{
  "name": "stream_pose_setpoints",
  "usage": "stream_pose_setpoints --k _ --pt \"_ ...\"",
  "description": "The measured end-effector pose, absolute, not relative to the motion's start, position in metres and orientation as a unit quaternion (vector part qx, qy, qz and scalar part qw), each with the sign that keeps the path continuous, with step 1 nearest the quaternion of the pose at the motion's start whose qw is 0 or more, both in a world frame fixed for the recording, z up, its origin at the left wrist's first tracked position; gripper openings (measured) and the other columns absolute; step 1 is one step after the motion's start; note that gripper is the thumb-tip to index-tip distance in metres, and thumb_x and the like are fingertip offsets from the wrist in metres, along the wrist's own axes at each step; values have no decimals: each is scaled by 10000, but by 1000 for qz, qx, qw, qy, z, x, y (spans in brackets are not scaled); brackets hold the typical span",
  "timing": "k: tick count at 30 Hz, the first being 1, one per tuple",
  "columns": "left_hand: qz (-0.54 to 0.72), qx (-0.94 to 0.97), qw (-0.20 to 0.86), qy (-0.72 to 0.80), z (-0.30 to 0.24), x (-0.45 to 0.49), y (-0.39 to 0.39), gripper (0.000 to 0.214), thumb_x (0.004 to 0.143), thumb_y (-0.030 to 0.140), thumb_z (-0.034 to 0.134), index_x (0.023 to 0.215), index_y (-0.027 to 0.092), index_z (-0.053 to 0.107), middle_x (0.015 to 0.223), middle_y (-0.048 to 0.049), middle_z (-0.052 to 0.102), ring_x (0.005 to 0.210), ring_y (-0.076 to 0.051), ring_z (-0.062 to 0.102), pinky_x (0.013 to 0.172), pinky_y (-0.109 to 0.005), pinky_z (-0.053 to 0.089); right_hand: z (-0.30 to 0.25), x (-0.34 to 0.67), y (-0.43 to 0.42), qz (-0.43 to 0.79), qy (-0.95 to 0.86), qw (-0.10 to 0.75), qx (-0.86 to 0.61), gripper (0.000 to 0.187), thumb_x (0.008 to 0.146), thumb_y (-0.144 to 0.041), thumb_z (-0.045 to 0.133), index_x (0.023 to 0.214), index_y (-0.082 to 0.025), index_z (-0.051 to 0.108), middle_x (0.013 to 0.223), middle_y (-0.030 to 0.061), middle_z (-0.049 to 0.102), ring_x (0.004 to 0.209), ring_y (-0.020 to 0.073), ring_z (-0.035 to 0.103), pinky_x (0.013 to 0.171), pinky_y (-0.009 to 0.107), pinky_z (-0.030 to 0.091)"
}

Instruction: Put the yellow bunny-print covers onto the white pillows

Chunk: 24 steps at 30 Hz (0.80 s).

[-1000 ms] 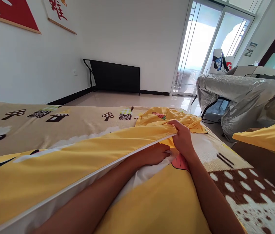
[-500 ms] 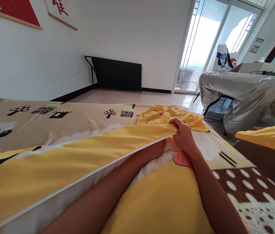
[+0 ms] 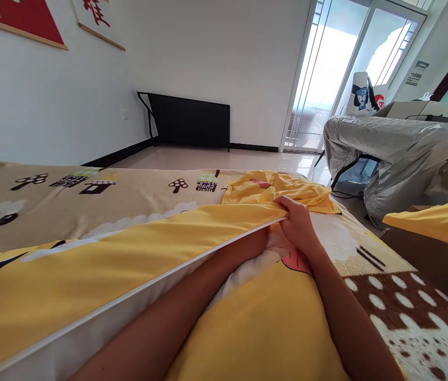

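Observation:
My right hand (image 3: pixel 297 221) is closed on the top edge of a yellow duvet cover (image 3: pixel 128 259) with a white underside, pulling that edge up into a taut line. My left hand (image 3: pixel 259 242) reaches in beneath the raised edge. Only its back and wrist show, and the cloth and my right hand hide the fingers. Below my arms lies a yellow part of the cloth (image 3: pixel 263 323) with a pink-red printed patch. Just beyond my right hand is a crumpled yellow cloth (image 3: pixel 275 185).
A beige and brown patterned blanket (image 3: pixel 144 185) covers the bed. On the right, furniture wrapped in silvery plastic (image 3: pixel 391 137) stands near a glass sliding door (image 3: pixel 331 74). A black panel (image 3: pixel 192 120) leans by the wall. More yellow cloth (image 3: pixel 438 219) hangs at the right edge.
My right hand and the held edge have shifted very slightly left. Otherwise the hold and the cloth look the same.

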<state>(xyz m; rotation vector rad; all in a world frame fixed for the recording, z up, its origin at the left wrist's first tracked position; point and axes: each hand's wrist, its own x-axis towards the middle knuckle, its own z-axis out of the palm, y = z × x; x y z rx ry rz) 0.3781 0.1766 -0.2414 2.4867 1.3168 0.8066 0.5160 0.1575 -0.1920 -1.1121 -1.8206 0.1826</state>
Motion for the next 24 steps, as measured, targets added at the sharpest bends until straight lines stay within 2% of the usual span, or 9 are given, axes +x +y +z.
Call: stream_pose_setpoints --k 6,15,19,24 --pt "289 835 130 450 -226 378 168 457 908 282 260 1303 239 484 1343 -28 546 1311 -187 420 1166 -370 210 -196 518 163 132 -727 478 -475 194 569 -131 427 718 -186 538 677 -21 589 644 131 483 599 214 345" --pt "406 752 223 468 -219 373 147 463 901 454 380 1321 294 492 1365 17 520 1364 -208 343 1190 -399 183 -198 519 164 94 -720 481 -491 268 593 -128 428 798 -194 588 729 -6 651 686 152 556 628 225 373" --pt "445 742 206 458 -228 371 148 491 884 524 409 1306 294 512 1344 22 542 1366 -207 339 1195 -398 175 -196 518 162 104 -719 485 -487 252 597 -137 444 790 -192 597 725 -9 655 683 152 559 628 225 379" --pt "451 749 185 449 -231 369 148 496 896 542 368 1294 292 525 1328 18 558 1358 -200 354 1187 -387 216 -196 518 162 127 -718 491 -477 285 587 -132 429 797 -186 615 725 -4 657 692 159 562 635 234 384"
